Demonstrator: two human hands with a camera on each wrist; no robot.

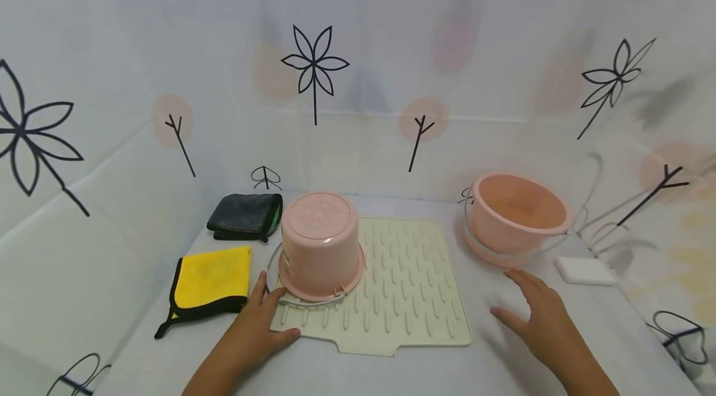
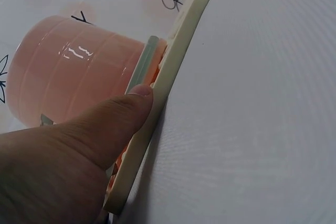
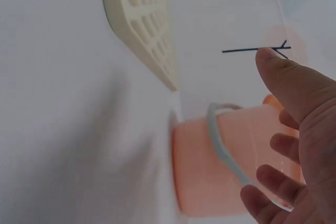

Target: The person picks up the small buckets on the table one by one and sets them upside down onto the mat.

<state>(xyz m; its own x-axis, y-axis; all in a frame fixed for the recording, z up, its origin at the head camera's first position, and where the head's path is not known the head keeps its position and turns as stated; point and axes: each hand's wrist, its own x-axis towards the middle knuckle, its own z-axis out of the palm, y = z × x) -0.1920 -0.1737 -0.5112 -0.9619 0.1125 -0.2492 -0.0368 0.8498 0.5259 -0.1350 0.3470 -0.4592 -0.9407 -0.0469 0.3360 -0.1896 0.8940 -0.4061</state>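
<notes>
An upside-down pink bucket [image 1: 320, 247] stands on the left half of a cream ridged drying mat [image 1: 411, 284], its grey handle [image 1: 313, 304] lying round its rim. My left hand [image 1: 254, 321] rests at the mat's front left corner, fingers spread beside the bucket's rim. In the left wrist view the thumb [image 2: 113, 124] lies along the mat's edge [image 2: 173, 72], its tip right by the handle; the other fingers are hidden there. My right hand [image 1: 539, 321] is held apart from the mat, thumb and fingers parted with nothing between them. Beyond it a second pink bucket [image 1: 492, 231] stands upright.
Left of the mat lie a folded yellow cloth [image 1: 212, 278] with black edging and a folded dark grey cloth [image 1: 246, 216]. A white block [image 1: 584, 271] sits right of the upright bucket. A patterned white sheet [image 1: 358, 153] rises behind the table.
</notes>
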